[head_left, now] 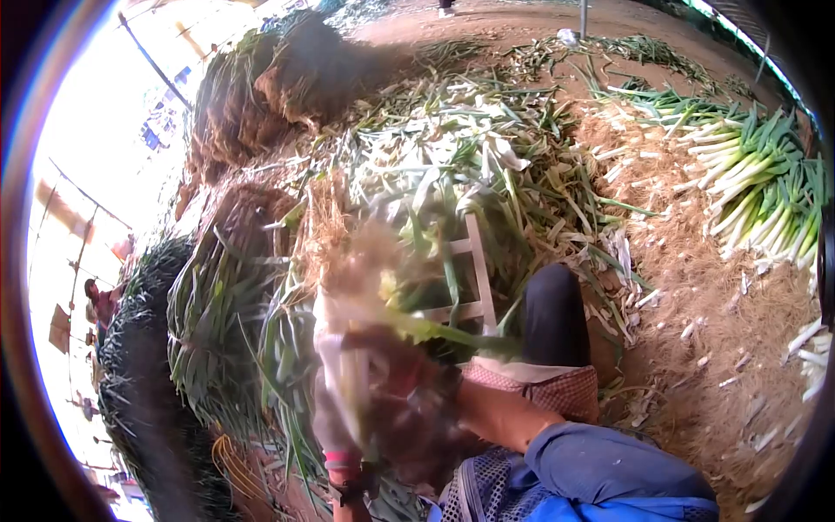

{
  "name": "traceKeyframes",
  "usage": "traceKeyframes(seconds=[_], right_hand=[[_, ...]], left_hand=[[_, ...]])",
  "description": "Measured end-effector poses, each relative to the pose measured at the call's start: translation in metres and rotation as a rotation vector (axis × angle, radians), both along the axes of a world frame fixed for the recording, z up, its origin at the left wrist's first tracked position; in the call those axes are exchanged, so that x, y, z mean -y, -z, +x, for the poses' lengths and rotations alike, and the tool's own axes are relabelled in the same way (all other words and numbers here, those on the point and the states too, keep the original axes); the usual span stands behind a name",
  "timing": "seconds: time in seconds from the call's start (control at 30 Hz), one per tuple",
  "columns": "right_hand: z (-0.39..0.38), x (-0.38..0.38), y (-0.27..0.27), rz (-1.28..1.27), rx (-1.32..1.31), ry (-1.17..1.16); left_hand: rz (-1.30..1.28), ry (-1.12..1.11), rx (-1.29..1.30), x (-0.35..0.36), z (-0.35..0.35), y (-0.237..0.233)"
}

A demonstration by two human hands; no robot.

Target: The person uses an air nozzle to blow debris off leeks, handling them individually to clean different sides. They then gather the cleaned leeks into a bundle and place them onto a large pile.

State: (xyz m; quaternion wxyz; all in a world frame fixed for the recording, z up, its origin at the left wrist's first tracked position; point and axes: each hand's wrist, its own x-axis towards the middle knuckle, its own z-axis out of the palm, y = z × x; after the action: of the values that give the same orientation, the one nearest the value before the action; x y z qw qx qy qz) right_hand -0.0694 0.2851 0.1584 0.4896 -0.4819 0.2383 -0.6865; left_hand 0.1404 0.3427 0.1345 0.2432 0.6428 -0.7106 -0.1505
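At the lower middle, my left hand (337, 426) is wrapped round a green onion bundle (350, 383) with a pale stem. The bundle's brown roots (335, 230) point up and are partly blurred. Close against it on the right is my right hand (391, 361), smeared by motion, so its fingers cannot be made out. A green leaf (452, 334) sticks out to the right beside that hand. Behind the hands stands a pale wooden frame (480, 270), with peeled leaves around it.
Trimmed green onions (752, 178) lie in a row at the right. Big bundles with roots (235, 104) are stacked at the upper left, more bundles (217, 313) at the left. Leaf scraps (417, 130) form a heap ahead. A person (106, 304) is at the far left.
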Motion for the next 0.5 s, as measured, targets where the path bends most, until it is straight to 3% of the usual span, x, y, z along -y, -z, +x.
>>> traceKeyframes(seconds=[0.07, 0.13, 0.2, 0.27, 0.33, 0.4, 0.47, 0.5], right_hand=[[0.024, 0.074, 0.069, 0.235, 0.186, -0.325], [-0.018, 0.099, 0.040, -0.387, 0.120, -0.382], [-0.018, 0.119, 0.013, 0.319, 0.308, -0.419], [-0.058, 0.123, -0.025, 0.138, -0.027, -0.425], [-0.048, 0.189, 0.007, -0.377, -0.153, 0.220], [-0.084, 0.234, 0.016, -0.238, -0.746, 0.689], [-0.089, 0.248, 0.003, 0.158, -0.596, 0.598], [-0.097, 0.255, -0.004, 0.250, -0.882, 0.729]], left_hand=[[-0.086, 0.046, 0.048, -0.007, -0.013, -0.013], [-0.055, 0.025, 0.058, -0.007, -0.009, -0.009], [-0.020, -0.004, 0.072, -0.009, -0.009, -0.012], [-0.006, 0.004, 0.073, -0.010, -0.015, -0.026], [-0.056, 0.068, 0.028, -0.010, -0.013, -0.028], [-0.116, 0.111, 0.094, -0.012, -0.012, -0.025], [-0.139, 0.114, 0.120, -0.010, -0.014, -0.026], [-0.093, 0.101, 0.141, -0.008, -0.014, -0.026]])
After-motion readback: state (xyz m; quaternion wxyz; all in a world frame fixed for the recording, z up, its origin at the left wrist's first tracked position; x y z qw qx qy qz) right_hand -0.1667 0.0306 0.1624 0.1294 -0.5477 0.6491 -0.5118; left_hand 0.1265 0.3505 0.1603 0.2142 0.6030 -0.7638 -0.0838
